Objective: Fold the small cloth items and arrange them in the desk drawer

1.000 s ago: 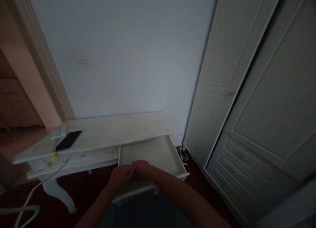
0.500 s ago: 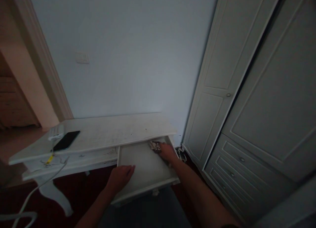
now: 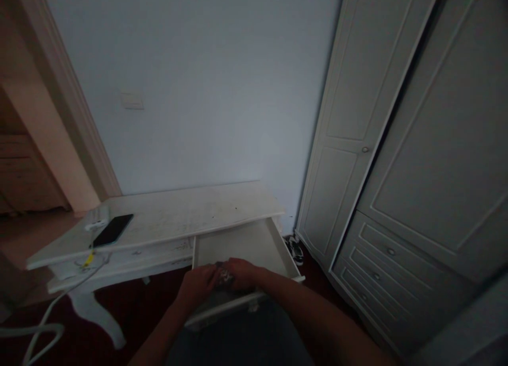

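A patterned dark-and-light cloth (image 3: pixel 224 277) is bunched up between my two hands, over the front part of the pulled-out white drawer (image 3: pixel 242 244). From the right, my right hand (image 3: pixel 243 275) grips it with curled fingers. My left hand (image 3: pixel 198 282) meets it from the left, its fingers closed against the cloth's edge; their tips are partly hidden. The drawer belongs to a worn white desk (image 3: pixel 190 207), and its pale floor shows behind my hands.
A black phone (image 3: pixel 114 229) and a white power strip (image 3: pixel 97 218) lie on the desk's left end, with a white cable (image 3: pixel 51 308) hanging down. Shoes (image 3: pixel 294 249) sit on the floor between desk and wardrobe (image 3: pixel 333 197). A light switch (image 3: pixel 132 101) is on the wall.
My right hand has brought the cloth from the drawer's back right corner toward its front left. My left hand has shifted slightly right, meeting the cloth.
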`<state>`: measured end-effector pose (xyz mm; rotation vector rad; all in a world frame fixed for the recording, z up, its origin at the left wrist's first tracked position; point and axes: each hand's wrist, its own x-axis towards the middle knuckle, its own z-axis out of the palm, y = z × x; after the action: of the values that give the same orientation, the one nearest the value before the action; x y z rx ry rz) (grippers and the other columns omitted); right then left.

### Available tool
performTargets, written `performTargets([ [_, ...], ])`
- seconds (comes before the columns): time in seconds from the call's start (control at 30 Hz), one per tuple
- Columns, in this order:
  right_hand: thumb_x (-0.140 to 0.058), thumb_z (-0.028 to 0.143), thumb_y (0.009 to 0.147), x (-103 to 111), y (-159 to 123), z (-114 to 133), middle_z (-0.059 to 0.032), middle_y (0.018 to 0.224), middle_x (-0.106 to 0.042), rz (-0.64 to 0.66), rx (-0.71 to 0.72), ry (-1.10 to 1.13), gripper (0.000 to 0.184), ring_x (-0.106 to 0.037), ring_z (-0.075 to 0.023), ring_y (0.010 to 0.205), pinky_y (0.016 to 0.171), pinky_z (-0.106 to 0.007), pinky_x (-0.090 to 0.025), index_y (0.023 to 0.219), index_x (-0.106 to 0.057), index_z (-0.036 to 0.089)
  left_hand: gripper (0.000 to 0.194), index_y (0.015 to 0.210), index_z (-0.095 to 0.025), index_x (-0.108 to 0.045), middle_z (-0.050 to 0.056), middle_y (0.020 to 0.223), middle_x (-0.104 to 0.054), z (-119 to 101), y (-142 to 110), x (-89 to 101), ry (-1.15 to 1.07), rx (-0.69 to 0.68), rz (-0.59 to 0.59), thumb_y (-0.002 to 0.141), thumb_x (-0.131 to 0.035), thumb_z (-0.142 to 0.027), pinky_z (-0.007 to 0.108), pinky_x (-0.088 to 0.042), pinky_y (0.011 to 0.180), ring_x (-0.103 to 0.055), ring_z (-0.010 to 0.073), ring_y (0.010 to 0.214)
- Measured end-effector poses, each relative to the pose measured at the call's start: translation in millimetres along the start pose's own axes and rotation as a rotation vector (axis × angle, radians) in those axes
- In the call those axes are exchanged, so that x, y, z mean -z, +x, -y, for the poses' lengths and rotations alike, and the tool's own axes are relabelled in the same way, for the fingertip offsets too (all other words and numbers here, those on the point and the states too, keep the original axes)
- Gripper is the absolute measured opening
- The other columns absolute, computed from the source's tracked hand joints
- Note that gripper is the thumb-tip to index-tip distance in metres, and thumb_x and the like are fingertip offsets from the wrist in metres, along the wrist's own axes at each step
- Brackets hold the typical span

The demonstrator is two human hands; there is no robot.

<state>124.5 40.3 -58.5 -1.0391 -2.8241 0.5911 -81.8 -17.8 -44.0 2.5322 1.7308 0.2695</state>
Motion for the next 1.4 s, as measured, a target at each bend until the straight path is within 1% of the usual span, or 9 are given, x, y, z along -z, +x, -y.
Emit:
performTargets([
  [0.07, -0.087, 0.039, 0.074, 4, -20, -8, -0.0093, 0.132, -0.071, 0.036, -0.015, 0.137, 0.074, -0.068, -0.0296, 0.117, 0.1, -0.036, -0.052, 0.141, -0.062, 0.022, 0.035, 0.128, -0.027, -0.068, 0.009, 0.13, -0.071, 2, 2, -3.7, 0.016, -0.053, -0.019, 0.107, -0.04, -0.028, 0.032, -0.053, 0.098, -0.069, 0.0219, 0.115],
  [0.17, -0.088, 0.043, 0.074, 11, -53, -23, -0.0107, 0.146, -0.064, -0.04, -0.115, 0.302, 0.086, -0.062, -0.0297, 0.129, 0.108, -0.037, -0.047, 0.151, -0.055, 0.023, 0.056, 0.146, -0.036, -0.058, 0.006, 0.152, -0.059, 4, 7, -6.8, 0.039, -0.177, 0.002, 0.097, -0.047, -0.01, 0.042, -0.048, 0.111, -0.059, 0.0263, 0.131],
  [0.27, -0.084, 0.048, 0.08, 11, -81, -35, -0.0123, 0.144, -0.065, -0.101, -0.229, 0.294, 0.075, -0.061, -0.0316, 0.131, 0.11, -0.039, -0.045, 0.147, -0.061, 0.023, 0.072, 0.151, -0.041, -0.054, 0.002, 0.155, -0.058, -3, 11, -3.9, -0.04, -0.316, 0.109, 0.088, -0.049, -0.005, 0.048, -0.043, 0.119, -0.055, 0.0272, 0.136],
  [0.43, -0.075, 0.045, 0.087, 9, -119, -40, -0.0104, 0.124, -0.073, -0.179, -0.412, 0.225, 0.045, -0.068, -0.0291, 0.114, 0.097, -0.035, -0.048, 0.126, -0.072, 0.024, 0.092, 0.165, -0.034, -0.035, 0.006, 0.168, -0.044, -29, 18, -3.3, -0.141, -0.346, 0.275, 0.079, -0.063, -0.019, 0.051, -0.034, 0.126, -0.041, 0.0323, 0.151],
  [0.57, -0.069, 0.041, 0.091, 9, -140, -37, -0.0069, 0.112, -0.073, -0.305, -0.429, 0.231, 0.036, -0.069, -0.0233, 0.101, 0.088, -0.03, -0.047, 0.123, -0.072, 0.025, 0.087, 0.163, -0.034, -0.038, 0.011, 0.166, -0.046, -41, 36, -16.9, -0.056, -0.301, 0.323, 0.083, -0.072, -0.035, 0.058, -0.036, 0.122, -0.045, 0.0378, 0.148],
  [0.73, -0.063, 0.045, 0.096, 5, -142, -34, -0.0015, 0.088, -0.074, -0.362, -0.56, 0.238, 0.026, -0.069, -0.0212, 0.084, 0.079, -0.03, -0.044, 0.111, -0.075, 0.027, 0.078, 0.158, -0.036, -0.046, 0.012, 0.151, -0.06, -35, 75, -24.0, 0.036, -0.267, 0.253, 0.086, -0.075, -0.032, 0.054, -0.043, 0.111, -0.056, 0.0372, 0.134],
  [0.97, -0.055, 0.05, 0.099, -19, -139, -32, -0.007, 0.106, -0.077, -0.327, -0.593, 0.122, 0.028, -0.072, -0.0284, 0.098, 0.086, -0.037, -0.048, 0.113, -0.07, 0.031, 0.053, 0.153, -0.019, -0.051, 0.021, 0.142, -0.063, -38, 118, -40.1, 0.135, 0.241, -0.056, 0.104, -0.05, -0.037, 0.048, -0.048, 0.1, -0.059, 0.0366, 0.128],
  [1.2, -0.05, 0.056, 0.1, -30, -138, -27, -0.0091, 0.106, -0.077, -0.237, -0.569, 0.067, 0.031, -0.073, -0.0325, 0.099, 0.084, -0.041, -0.05, 0.109, -0.068, 0.032, 0.058, 0.158, -0.025, -0.046, 0.017, 0.139, -0.065, -82, 159, -52.5, 0.034, 0.156, -0.095, 0.102, -0.054, -0.035, 0.047, -0.049, 0.102, -0.062, 0.0339, 0.124],
  [1.4, -0.048, 0.054, 0.1, -25, -139, -24, -0.0091, 0.108, -0.077, -0.184, -0.595, 0.047, 0.031, -0.073, -0.0329, 0.101, 0.083, -0.042, -0.051, 0.108, -0.068, 0.032, 0.054, 0.142, -0.023, -0.06, 0.017, 0.139, -0.065, -129, 167, -51.1, -0.086, -0.072, 0.041, 0.09, -0.066, -0.035, 0.047, -0.049, 0.101, -0.063, 0.034, 0.121],
])
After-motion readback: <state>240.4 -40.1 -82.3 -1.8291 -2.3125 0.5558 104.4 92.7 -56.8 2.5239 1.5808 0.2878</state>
